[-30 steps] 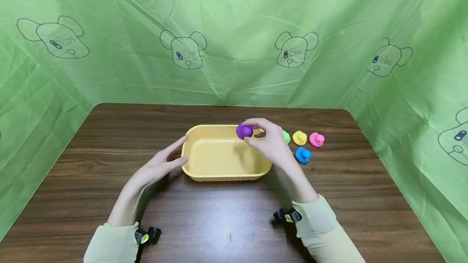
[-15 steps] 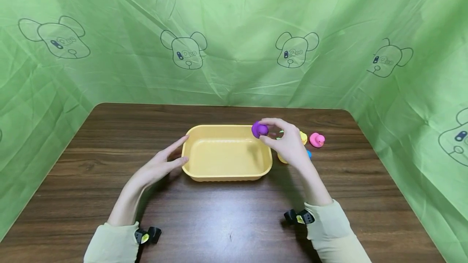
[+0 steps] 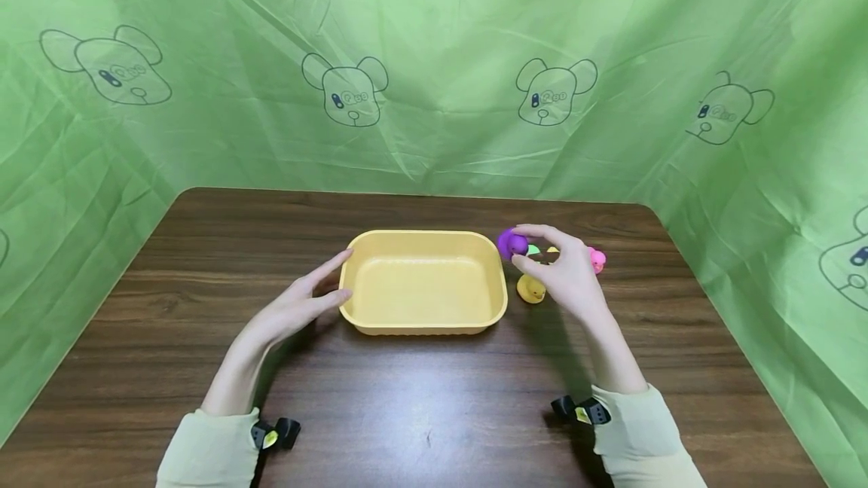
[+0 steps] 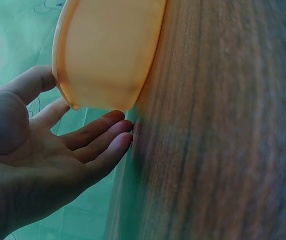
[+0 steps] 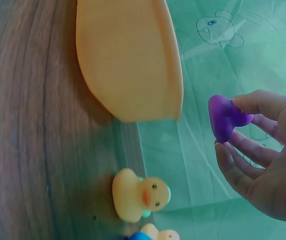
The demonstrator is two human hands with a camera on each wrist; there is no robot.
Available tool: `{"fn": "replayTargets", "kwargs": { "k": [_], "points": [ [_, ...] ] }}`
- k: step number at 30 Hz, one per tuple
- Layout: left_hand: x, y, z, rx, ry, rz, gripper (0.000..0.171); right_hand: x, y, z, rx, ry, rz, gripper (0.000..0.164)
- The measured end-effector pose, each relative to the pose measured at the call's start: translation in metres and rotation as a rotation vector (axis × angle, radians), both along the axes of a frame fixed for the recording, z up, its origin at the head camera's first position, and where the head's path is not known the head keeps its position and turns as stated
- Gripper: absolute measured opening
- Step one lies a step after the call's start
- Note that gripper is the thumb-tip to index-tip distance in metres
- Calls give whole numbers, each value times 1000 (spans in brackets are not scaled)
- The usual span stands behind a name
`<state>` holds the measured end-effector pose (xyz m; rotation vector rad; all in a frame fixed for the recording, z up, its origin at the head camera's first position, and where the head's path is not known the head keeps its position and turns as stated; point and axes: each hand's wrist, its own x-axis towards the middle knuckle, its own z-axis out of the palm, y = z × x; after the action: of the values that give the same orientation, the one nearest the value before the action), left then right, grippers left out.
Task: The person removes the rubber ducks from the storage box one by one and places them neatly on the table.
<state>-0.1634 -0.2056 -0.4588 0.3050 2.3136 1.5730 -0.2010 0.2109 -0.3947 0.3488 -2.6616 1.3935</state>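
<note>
My right hand (image 3: 568,273) pinches a purple rubber duck (image 3: 511,244) between thumb and fingertips, just right of the yellow plastic basin (image 3: 423,330). In the right wrist view the duck (image 5: 223,119) is held up off the table. At the basin's left end, my left hand (image 3: 294,307) touches the rim with its thumb and fingers extended. A yellow rubber duck (image 3: 531,289) stands on the table under my right hand. Behind that hand a green duck (image 3: 533,250) and a pink duck (image 3: 597,260) show in part.
A blue duck (image 5: 142,236) peeks in at the bottom of the right wrist view, next to another yellow one (image 5: 168,234). The brown wooden table (image 3: 420,405) is enclosed by green cloth (image 3: 434,149) at the back and sides.
My right hand has carried the purple duck rightward, from over the basin's far right corner to beyond its right rim. The left hand has stayed at the rim.
</note>
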Motion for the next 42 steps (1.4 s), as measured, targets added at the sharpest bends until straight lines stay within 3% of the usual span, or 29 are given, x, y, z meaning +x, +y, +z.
{"fn": "replayTargets", "kwargs": {
  "k": [8,18,29,42],
  "points": [
    [0,-1,-1,-2,2,0,73,6,23,-2,24,42,-31,36],
    [0,-1,-1,-5,-1,14,72,15,46,-4,132,33,-110,37],
    [2,0,1,3,-15,17,73,22,70,-7,79,-1,-159,38],
    [2,1,0,9,-9,14,73,21,95,-8,10,5,-136,41]
  ]
}}
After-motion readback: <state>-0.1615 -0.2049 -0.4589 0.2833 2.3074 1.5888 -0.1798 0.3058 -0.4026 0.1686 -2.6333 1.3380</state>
